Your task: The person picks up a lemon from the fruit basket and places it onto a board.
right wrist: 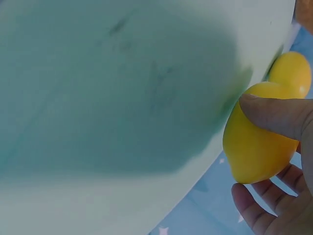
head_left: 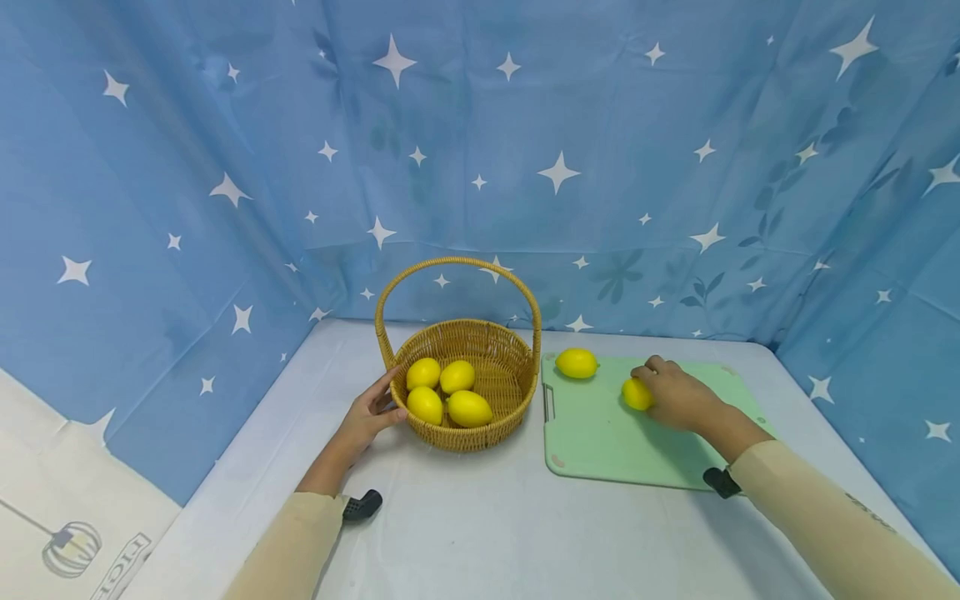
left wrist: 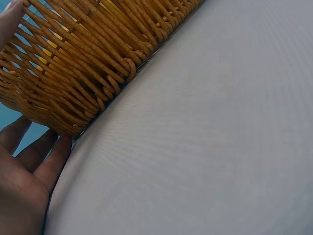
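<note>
A: Position of the held lemon (head_left: 636,395)?
B: Right of centre in the head view, at the green board (head_left: 615,450); pinched between thumb and fingers of the right hand (head_left: 678,400). Contact with the board unclear.
A: Nearest neighbour?
B: Second lemon (head_left: 577,363), loose on the board's upper left corner.
A: Left hand (head_left: 369,418)?
B: Left of centre; fingers extended, touching the left side of the wicker basket (head_left: 465,440). Four lemons (head_left: 469,409) inside, bunched leftward.
A: Anything in the way?
B: Basket handle (head_left: 457,261), arched high above the opening. Right wrist across the board's right part.
A: Farther out?
B: White tabletop (head_left: 480,525) along the bottom; star-printed blue curtain (head_left: 480,108) across the top.
</note>
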Action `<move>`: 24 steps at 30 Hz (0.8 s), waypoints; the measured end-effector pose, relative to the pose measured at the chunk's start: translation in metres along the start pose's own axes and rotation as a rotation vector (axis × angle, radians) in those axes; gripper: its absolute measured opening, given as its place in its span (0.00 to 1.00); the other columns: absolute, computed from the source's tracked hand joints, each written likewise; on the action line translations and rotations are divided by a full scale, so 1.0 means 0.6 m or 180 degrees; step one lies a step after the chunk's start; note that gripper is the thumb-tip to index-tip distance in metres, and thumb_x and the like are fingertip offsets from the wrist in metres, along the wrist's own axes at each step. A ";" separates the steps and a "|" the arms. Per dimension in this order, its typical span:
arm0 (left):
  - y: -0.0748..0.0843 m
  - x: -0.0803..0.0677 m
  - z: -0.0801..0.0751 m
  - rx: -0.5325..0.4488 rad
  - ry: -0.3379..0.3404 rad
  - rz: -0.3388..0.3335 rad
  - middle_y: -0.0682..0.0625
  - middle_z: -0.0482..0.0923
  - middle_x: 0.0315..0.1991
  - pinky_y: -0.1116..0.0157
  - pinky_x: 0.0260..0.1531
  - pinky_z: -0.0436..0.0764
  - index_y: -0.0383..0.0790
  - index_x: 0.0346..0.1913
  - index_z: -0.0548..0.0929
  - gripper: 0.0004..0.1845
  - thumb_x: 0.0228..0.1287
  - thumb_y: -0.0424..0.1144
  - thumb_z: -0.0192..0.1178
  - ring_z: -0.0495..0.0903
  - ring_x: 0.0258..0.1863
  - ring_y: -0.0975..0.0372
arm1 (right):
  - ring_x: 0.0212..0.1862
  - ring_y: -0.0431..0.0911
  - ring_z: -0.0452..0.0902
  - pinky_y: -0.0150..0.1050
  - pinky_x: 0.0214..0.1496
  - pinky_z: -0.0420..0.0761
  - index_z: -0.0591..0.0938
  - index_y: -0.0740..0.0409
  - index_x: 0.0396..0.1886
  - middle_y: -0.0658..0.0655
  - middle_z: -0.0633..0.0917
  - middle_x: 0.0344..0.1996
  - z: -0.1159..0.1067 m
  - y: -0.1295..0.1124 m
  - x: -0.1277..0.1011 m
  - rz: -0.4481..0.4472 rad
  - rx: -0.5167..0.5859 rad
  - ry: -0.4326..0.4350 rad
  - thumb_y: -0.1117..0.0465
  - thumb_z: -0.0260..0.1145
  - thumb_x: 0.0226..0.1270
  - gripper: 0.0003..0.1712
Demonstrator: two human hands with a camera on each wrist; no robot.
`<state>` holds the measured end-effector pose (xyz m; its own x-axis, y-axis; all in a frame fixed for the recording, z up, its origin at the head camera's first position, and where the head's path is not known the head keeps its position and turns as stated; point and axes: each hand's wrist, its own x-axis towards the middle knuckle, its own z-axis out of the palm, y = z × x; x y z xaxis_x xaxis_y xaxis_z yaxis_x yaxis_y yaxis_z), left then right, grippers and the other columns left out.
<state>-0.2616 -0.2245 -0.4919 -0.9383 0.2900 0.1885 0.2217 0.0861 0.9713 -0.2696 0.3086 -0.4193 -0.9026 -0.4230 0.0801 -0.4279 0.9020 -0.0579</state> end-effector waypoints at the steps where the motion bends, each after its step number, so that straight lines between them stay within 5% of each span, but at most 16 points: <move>1: 0.000 0.000 0.000 -0.0005 0.0005 0.0003 0.47 0.47 0.77 0.47 0.65 0.62 0.56 0.77 0.56 0.42 0.64 0.39 0.67 0.56 0.71 0.46 | 0.46 0.58 0.71 0.55 0.48 0.77 0.77 0.64 0.59 0.62 0.73 0.48 0.000 0.004 0.002 0.0021 0.0011 -0.0003 0.64 0.72 0.57 0.29; 24: -0.003 0.000 -0.001 0.0022 0.0017 -0.0047 0.49 0.46 0.77 0.45 0.66 0.59 0.58 0.76 0.57 0.41 0.65 0.36 0.65 0.55 0.71 0.45 | 0.53 0.64 0.68 0.62 0.54 0.72 0.72 0.67 0.64 0.68 0.70 0.54 0.014 0.051 0.047 0.0346 0.0178 -0.0139 0.67 0.68 0.58 0.32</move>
<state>-0.2625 -0.2254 -0.4937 -0.9429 0.2835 0.1750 0.2097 0.0968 0.9730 -0.3085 0.3236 -0.4269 -0.9444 -0.3276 0.0268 -0.3284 0.9370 -0.1194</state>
